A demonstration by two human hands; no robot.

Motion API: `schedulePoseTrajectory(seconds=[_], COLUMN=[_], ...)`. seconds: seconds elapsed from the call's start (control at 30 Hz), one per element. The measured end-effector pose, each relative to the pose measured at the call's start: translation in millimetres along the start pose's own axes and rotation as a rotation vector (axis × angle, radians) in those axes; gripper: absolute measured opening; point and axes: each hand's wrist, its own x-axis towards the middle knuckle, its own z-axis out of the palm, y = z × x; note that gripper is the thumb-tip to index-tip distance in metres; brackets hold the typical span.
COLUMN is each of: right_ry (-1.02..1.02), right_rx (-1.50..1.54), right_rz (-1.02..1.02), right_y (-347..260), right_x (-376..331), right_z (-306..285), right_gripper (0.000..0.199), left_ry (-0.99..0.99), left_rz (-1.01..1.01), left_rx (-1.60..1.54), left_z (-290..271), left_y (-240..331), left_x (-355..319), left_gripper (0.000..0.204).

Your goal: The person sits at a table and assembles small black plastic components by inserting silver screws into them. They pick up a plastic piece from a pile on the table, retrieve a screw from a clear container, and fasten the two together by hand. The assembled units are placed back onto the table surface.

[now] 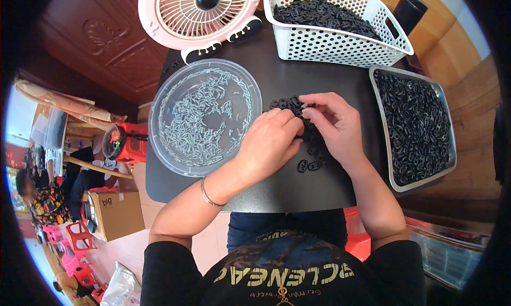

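Nearest the wearer: a black shirt with yellow lettering, and both bare forearms entering from the lower edge.

Left hand point(269, 143): set over the middle of the black desk point(266, 191), a thin metal bangle point(208, 195) worn at the wrist. Its fingers are curled inward and meet the right hand's fingertips over a small pile of black rings point(290, 104). The grip is closed, but what lies inside it is hidden by the knuckles and cannot be told.

Right hand point(332, 126): placed just beside the left, thumb and forefinger pinched together at the pile; the item pinched is too small to make out.

Loose rings point(308, 166): two or three lie on the desk just below the hands, apart from the pile.

Clear dish point(205, 117): round, shallow, set to the left of the hands, holding many small silvery pins spread across its floor.

Metal tray point(383, 141): rectangular, set to the right of the hands, reaching past the desk's right edge, filled with black rings.

White basket point(335, 45): perforated plastic, at the far right of the desk, loaded with more black rings.

Pink fan point(199, 10): at the far edge, behind the dish, its grille tilted toward the camera, resting on dark-soled feet.

Beyond the desk, lower left: a cardboard box point(117, 215) and red stools point(80, 237) on a pale floor.
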Motion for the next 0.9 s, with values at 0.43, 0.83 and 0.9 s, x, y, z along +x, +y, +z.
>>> schedulePoseTrajectory(seconds=[0.43, 0.83, 0.9], right_ry=[0.017, -0.013, -0.012], right_rx=[0.17, 0.325, 0.313], right_rz=[-0.031, 0.032, 0.051], right_y=[-9, -10, -8], right_x=[-4, -4, -4], right_z=[2, 4, 3], right_gripper=[0.014, 0.016, 0.017], left_ry=[0.197, 0.221, 0.226], left_rz=[-0.505, -0.56, -0.541], left_rx=[-1.247, -1.446, -1.466], left_z=[-9, -10, -9], left_y=[-2, -7, -9], left_x=[3, 2, 2], left_gripper=[0.01, 0.017, 0.018])
